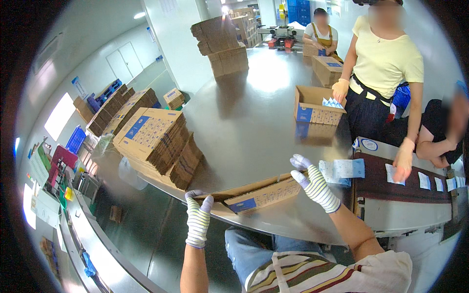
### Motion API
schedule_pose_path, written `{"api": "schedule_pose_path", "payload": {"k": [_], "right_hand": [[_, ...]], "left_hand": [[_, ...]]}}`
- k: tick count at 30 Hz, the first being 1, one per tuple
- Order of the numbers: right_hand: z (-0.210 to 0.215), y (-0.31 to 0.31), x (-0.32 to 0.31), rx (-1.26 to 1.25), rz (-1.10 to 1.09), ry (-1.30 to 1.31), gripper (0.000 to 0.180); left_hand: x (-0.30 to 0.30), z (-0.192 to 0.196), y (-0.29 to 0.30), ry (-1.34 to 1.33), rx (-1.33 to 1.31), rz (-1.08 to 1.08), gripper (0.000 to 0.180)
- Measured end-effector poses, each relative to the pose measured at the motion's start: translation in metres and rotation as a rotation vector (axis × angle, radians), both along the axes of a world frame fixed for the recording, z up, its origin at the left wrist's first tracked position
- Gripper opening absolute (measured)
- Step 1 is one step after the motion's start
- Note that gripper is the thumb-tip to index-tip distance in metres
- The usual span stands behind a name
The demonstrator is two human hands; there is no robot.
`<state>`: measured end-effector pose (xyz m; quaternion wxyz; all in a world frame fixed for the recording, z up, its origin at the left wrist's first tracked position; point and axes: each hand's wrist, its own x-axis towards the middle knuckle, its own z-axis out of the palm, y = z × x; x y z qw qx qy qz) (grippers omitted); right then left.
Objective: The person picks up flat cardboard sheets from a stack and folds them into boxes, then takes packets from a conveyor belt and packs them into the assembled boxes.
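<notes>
A partly flattened cardboard carton [266, 196], brown with a blue panel, stands on edge at the near rim of the metal table. My left hand [198, 222], in a striped white glove, closes on its left end between thumb and fingers. At its right end is my right hand [318, 188], gloved alike, with fingers stretched and apart; the thumb lies close to the cardboard edge, and I cannot tell if it presses on it. Just beyond that hand lie light blue packets [342, 169], overlapping on the table edge.
Stacked flat cartons [151, 139] stand on the left, with another stack [220, 46] farther back. A co-worker's gloved hand [340, 90] is at an open carton [320, 116]; the other glove [404, 158] reaches over a dark conveyor belt [373, 188] carrying packets. Two more people sit at the right.
</notes>
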<state>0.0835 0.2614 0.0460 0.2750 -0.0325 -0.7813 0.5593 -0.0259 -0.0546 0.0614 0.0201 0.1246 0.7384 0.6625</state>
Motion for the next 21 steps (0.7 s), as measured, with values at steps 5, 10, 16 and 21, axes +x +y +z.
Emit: {"api": "schedule_pose_path", "payload": {"k": [5,10,16,21], "right_hand": [[-0.004,-0.010,-0.022,0.039,-0.120,0.054,0.055],[0.003,-0.009,-0.026,-0.163,-0.148,-0.027,0.049],[0.006,-0.011,-0.023,-0.146,-0.147,-0.012,0.044],[0.027,-0.003,-0.012,0.120,-0.110,-0.108,0.032]], "left_hand": [[-0.009,-0.022,0.013,0.045,0.046,0.278,0.035],[-0.003,-0.016,0.019,-0.010,0.114,0.236,0.029],[0.008,-0.004,0.014,-0.045,0.166,0.118,0.029],[0.018,0.022,0.012,-0.201,0.115,-0.181,0.044]]}}
